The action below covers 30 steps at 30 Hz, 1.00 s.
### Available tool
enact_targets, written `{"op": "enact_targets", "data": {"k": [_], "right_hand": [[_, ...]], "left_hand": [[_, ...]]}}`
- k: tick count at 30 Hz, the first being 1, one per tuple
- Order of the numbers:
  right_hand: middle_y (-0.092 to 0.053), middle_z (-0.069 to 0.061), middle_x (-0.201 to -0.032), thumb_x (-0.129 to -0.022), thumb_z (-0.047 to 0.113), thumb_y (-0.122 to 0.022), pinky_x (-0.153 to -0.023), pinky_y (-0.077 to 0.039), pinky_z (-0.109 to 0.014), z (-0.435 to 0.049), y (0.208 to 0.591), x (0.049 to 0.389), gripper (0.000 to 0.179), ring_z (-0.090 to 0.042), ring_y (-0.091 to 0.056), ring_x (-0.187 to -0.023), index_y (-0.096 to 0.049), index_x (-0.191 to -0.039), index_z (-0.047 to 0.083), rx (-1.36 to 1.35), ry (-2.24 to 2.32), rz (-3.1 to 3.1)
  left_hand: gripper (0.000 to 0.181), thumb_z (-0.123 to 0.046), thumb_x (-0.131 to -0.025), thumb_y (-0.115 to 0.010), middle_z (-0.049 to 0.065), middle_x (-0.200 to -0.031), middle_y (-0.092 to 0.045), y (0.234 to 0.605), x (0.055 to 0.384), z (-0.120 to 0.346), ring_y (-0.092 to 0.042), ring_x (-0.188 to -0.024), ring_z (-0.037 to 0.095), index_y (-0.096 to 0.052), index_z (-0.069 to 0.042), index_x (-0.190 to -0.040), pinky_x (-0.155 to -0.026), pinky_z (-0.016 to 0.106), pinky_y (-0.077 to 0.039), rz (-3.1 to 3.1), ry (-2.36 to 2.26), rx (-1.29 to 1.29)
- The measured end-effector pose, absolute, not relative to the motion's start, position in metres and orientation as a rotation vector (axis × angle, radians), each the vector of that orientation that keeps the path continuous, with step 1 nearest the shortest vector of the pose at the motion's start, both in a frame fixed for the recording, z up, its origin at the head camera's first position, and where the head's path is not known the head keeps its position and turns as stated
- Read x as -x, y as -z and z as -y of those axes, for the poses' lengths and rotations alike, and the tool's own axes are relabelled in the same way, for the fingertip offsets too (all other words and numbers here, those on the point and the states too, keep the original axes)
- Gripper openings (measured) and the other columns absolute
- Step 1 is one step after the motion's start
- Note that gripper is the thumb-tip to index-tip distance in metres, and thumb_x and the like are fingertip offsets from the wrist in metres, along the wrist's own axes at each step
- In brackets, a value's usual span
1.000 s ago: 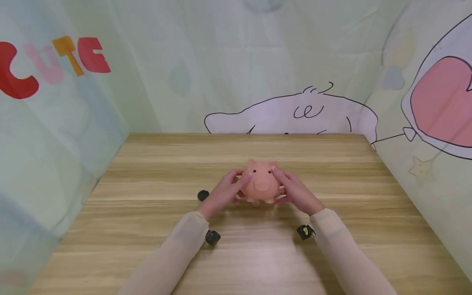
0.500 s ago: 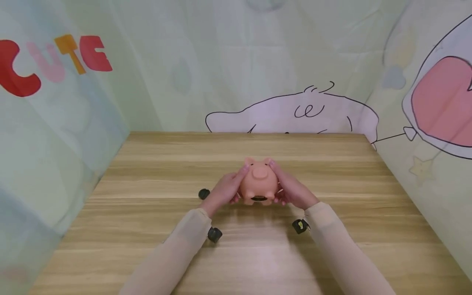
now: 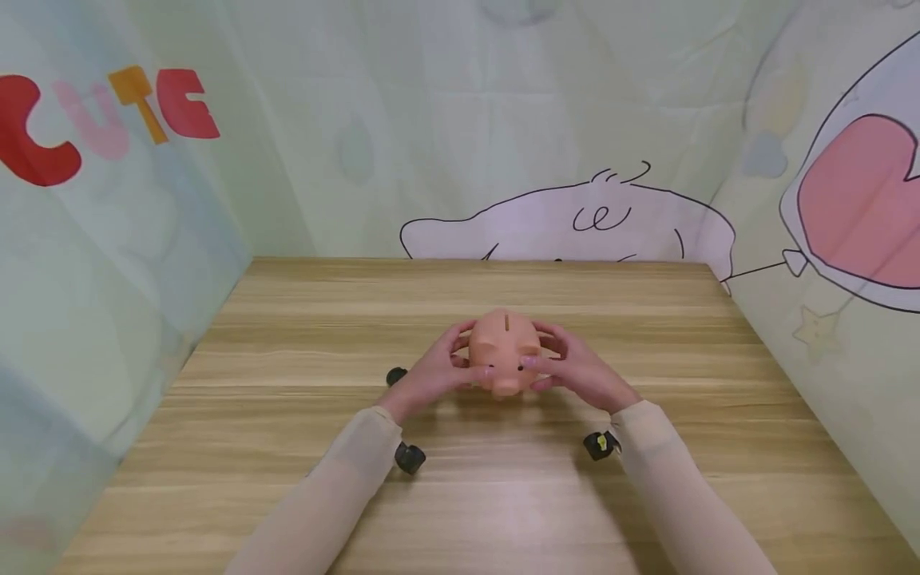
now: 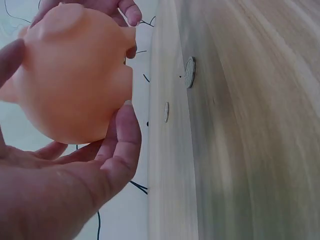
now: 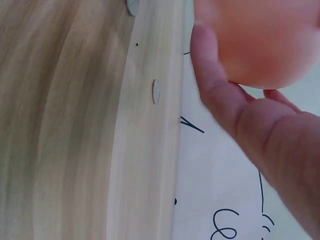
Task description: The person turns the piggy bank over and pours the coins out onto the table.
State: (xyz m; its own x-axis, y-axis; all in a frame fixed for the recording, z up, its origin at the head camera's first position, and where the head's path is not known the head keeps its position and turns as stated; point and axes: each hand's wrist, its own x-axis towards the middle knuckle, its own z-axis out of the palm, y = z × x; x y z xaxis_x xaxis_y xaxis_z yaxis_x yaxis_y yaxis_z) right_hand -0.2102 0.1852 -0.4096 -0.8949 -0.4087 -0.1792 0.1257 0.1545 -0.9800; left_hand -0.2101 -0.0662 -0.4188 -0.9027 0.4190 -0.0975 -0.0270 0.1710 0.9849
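Observation:
A pink piggy bank (image 3: 506, 343) is held above the table between both hands, its snout toward me and its coin slot (image 3: 506, 322) showing on top. My left hand (image 3: 434, 371) grips its left side, thumb beside one eye. On the other side my right hand (image 3: 585, 371) grips it, thumb near the other eye. In the left wrist view, fingertips (image 4: 128, 120) support the bank close to its feet. Two coins lie on the table there, a larger coin (image 4: 190, 72) and a smaller-looking coin (image 4: 166, 112). The head view does not show them; the bank hides its underside.
The wood-grain table (image 3: 503, 511) ends at a back edge against a printed cloth backdrop (image 3: 359, 136). Cloth also rises along both sides. Small black devices, one (image 3: 410, 458) by the left wrist and another (image 3: 600, 445) by the right, stick out at the forearms.
The piggy bank first tilted back, showing its underside with a dark round spot, then tipped forward so that its top slot shows. Both hands turned with it and kept their hold.

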Motion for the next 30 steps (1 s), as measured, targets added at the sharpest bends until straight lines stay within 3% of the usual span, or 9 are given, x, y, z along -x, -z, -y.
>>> {"op": "enact_targets", "data": {"k": [6, 13, 16, 22, 30], "right_hand": [[-0.029, -0.015, -0.156, -0.084, 0.006, -0.079, -0.086, -0.054, -0.05, -0.187, 0.411, 0.206, 0.086, -0.04, -0.052, -0.123, -0.029, -0.154, 0.011, 0.344, 1.832, -2.026], [-0.032, -0.012, -0.156, -0.078, -0.003, -0.082, -0.093, -0.051, -0.041, -0.182, 0.413, 0.205, 0.091, -0.041, -0.047, -0.129, -0.031, -0.152, 0.012, 0.499, 1.859, -2.181], [-0.03, -0.01, -0.157, -0.076, -0.011, -0.08, -0.091, -0.052, -0.042, -0.179, 0.416, 0.205, 0.092, -0.042, -0.044, -0.131, -0.031, -0.151, 0.012, 0.594, 1.925, -2.154], [-0.028, -0.005, -0.158, -0.077, -0.017, -0.076, -0.09, -0.053, -0.04, -0.178, 0.423, 0.205, 0.093, -0.039, -0.037, -0.137, -0.029, -0.152, 0.014, 0.727, 2.003, -2.103], [-0.024, -0.01, -0.159, -0.077, -0.023, -0.07, -0.093, -0.051, -0.041, -0.177, 0.426, 0.205, 0.093, -0.04, -0.033, -0.139, -0.025, -0.152, 0.007, 0.844, 2.071, -2.05]], "left_hand": [[0.095, -0.017, -0.075, -0.089, 0.008, -0.15, -0.041, 0.423, 0.21, 0.067, -0.057, -0.112, 0.029, -0.032, -0.021, -0.151, -0.089, 0.041, -0.051, -2.172, -1.781, -0.459], [0.101, -0.003, -0.071, -0.09, 0.001, -0.156, -0.034, 0.425, 0.21, 0.065, -0.05, -0.123, 0.031, -0.032, -0.02, -0.151, -0.092, 0.044, -0.051, -2.175, -1.891, -0.57], [0.101, 0.001, -0.07, -0.089, -0.003, -0.155, -0.035, 0.426, 0.209, 0.066, -0.047, -0.127, 0.029, -0.031, -0.02, -0.151, -0.093, 0.043, -0.051, -2.199, -1.915, -0.621], [0.102, 0.006, -0.071, -0.087, 0.003, -0.154, -0.038, 0.429, 0.21, 0.067, -0.044, -0.132, 0.031, -0.03, -0.019, -0.152, -0.094, 0.042, -0.051, -2.24, -1.94, -0.724], [0.103, 0.004, -0.073, -0.085, -0.003, -0.157, -0.033, 0.423, 0.206, 0.068, -0.04, -0.136, 0.027, -0.028, -0.023, -0.154, -0.098, 0.043, -0.047, -2.288, -1.888, -0.737]]}}
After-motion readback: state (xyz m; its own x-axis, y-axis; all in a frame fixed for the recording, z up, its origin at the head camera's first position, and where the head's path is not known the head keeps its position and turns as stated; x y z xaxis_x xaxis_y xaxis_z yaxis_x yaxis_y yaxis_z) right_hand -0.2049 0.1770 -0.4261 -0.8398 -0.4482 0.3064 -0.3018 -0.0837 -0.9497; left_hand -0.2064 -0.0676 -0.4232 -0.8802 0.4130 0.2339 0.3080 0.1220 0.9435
